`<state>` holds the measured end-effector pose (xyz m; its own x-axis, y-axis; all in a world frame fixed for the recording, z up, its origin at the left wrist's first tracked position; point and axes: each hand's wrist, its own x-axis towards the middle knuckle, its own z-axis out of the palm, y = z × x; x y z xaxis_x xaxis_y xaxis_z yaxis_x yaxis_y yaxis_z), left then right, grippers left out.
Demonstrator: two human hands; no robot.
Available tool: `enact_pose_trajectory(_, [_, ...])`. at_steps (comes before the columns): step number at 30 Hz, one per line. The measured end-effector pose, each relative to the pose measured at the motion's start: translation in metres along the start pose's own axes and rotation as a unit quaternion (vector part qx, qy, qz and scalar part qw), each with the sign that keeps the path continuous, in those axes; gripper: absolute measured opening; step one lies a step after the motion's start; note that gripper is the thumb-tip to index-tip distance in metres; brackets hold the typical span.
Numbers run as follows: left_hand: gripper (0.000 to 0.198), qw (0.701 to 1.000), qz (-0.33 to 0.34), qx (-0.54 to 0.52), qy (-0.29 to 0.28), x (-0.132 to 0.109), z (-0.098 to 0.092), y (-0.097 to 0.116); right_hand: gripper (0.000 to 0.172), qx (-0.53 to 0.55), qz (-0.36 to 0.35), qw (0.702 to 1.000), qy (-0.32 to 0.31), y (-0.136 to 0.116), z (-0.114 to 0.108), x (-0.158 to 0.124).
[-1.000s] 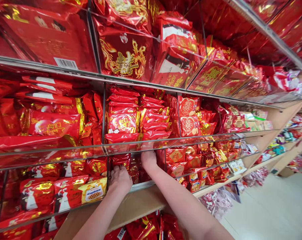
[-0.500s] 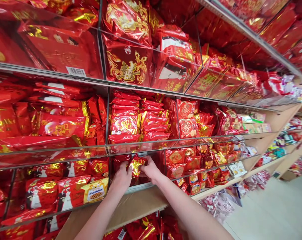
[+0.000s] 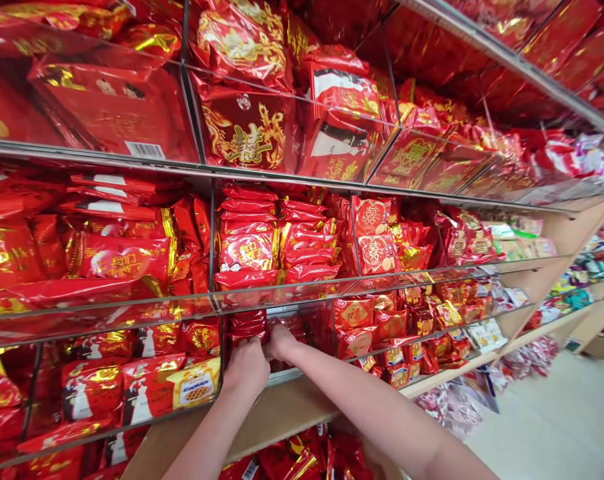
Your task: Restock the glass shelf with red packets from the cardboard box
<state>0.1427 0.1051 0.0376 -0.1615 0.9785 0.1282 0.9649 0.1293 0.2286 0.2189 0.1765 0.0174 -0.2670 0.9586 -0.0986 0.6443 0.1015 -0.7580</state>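
Observation:
My left hand (image 3: 247, 368) reaches into a clear-fronted bin on the lower shelf, its fingers curled in and closed. What it holds, if anything, is hidden behind the knuckles. Just behind it, a small stack of dark red wrapped packets (image 3: 248, 324) rises along the bin's left side. Close beside, on the right, my right hand (image 3: 283, 343) is bent down into the same bin. Its fingertips are out of sight behind the left hand and the bin front. The gold-and-red packet seen before no longer shows.
A yellow cookie packet (image 3: 198, 383) and red packets (image 3: 93, 388) fill the bin to the left. Red square packets (image 3: 356, 341) stand to the right. A transparent shelf lip (image 3: 292, 292) runs above my hands. Below is a cardboard edge (image 3: 282, 413).
Both hands have gone lower and deeper into the bin with the gold-and-red packet, which is now hidden. The left hand has curled closed. The view has shifted slightly.

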Motion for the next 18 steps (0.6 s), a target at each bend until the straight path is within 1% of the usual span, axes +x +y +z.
enact_pose_trajectory(1, [0.017, 1.000, -0.018, 0.004, -0.019, 0.003, 0.003, 0.000, 0.017, -0.005, 0.001, 1.000, 0.004, -0.001, 0.000, 0.000])
enact_pose_trajectory(3, [0.020, 0.998, -0.044, 0.010, -0.040, 0.008, 0.007, -0.001, 0.020, -0.007, 0.002, 1.000, 0.019, -0.003, -0.001, -0.002])
enact_pose_trajectory(4, [0.022, 0.998, -0.052, 0.011, -0.046, 0.009, 0.008, -0.001, 0.026, -0.003, -0.001, 1.000, 0.028, -0.003, -0.002, -0.003])
enact_pose_trajectory(6, [0.024, 0.997, -0.061, 0.011, -0.056, 0.011, 0.009, -0.001, 0.044, 0.010, -0.019, 0.999, 0.041, -0.004, -0.004, -0.006])
enact_pose_trajectory(8, [0.026, 0.996, -0.062, 0.006, -0.069, 0.011, 0.009, 0.000, 0.056, 0.028, -0.050, 0.998, 0.036, -0.005, -0.006, -0.009])
enact_pose_trajectory(10, [0.027, 0.995, -0.063, 0.000, -0.083, 0.011, 0.008, 0.000, 0.056, 0.044, -0.084, 0.995, 0.010, -0.005, -0.008, -0.011])
enact_pose_trajectory(12, [0.029, 0.993, -0.068, -0.004, -0.092, 0.012, 0.008, -0.001, 0.052, 0.056, -0.115, 0.992, -0.019, -0.004, -0.010, -0.013])
enact_pose_trajectory(14, [0.031, 0.992, -0.075, -0.005, -0.097, 0.013, 0.009, -0.001, 0.050, 0.061, -0.135, 0.988, -0.035, -0.001, -0.011, -0.014])
enact_pose_trajectory(16, [0.033, 0.992, -0.076, -0.007, -0.102, 0.014, 0.010, -0.002, 0.048, 0.056, -0.139, 0.988, -0.033, 0.000, -0.012, -0.013])
enact_pose_trajectory(18, [0.033, 0.992, -0.071, -0.008, -0.107, 0.015, 0.010, -0.003, 0.048, 0.038, -0.129, 0.991, -0.014, 0.000, -0.012, -0.012])
